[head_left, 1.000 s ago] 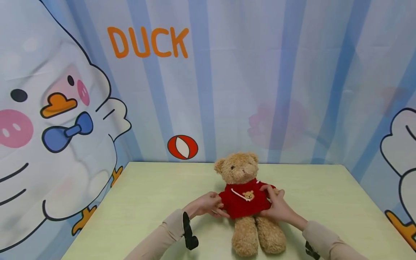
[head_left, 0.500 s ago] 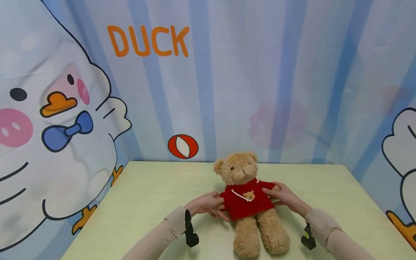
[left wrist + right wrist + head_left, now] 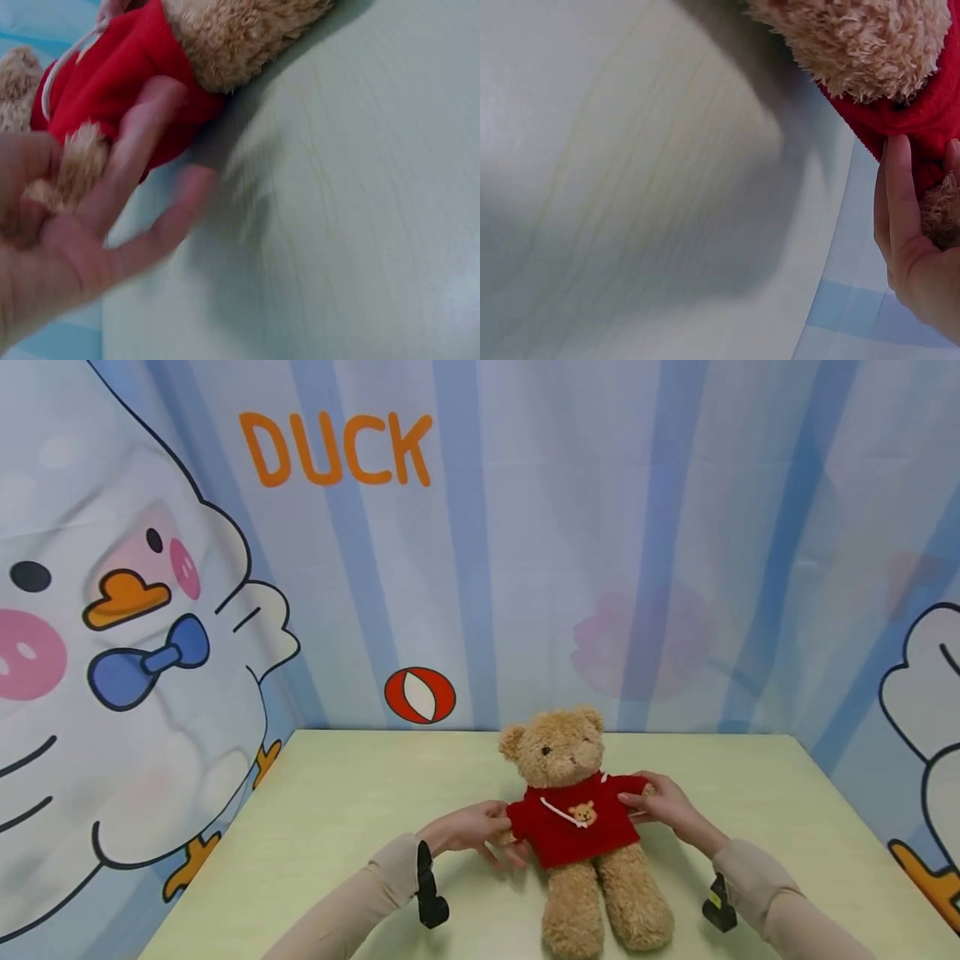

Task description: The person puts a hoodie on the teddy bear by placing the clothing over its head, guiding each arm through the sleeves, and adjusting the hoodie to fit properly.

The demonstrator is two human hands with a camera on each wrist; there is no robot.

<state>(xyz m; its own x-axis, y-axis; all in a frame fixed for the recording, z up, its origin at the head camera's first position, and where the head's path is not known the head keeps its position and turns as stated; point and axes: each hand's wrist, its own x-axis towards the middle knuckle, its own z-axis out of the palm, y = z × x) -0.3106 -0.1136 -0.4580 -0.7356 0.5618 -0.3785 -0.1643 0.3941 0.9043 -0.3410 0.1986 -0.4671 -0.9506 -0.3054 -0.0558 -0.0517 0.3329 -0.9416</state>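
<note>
A light-brown teddy bear (image 3: 558, 756) in a red top (image 3: 558, 843) sits tilted slightly back on the table. A small bear face and a white cord decorate the top's front. My left hand (image 3: 472, 828) holds one of its arms at the sleeve end; in the left wrist view the furry paw (image 3: 81, 161) lies between thumb and fingers, with two fingers stretched out. With the thumb in front and the fingers behind, my right hand (image 3: 675, 810) grips the other sleeve. That arm's paw (image 3: 941, 214) shows beside the right palm.
The pale green table (image 3: 375, 777) ends at a blue-striped curtain (image 3: 525, 568) printed with ducks, a ball and the word DUCK. Black straps with small devices sit on both wrists, below the beige sleeves (image 3: 360, 893).
My right hand has shifted from the top's side outward to the sleeve end, drawing that arm out. The bear has moved slightly right. My left hand stays at its sleeve, its lower fingers moving.
</note>
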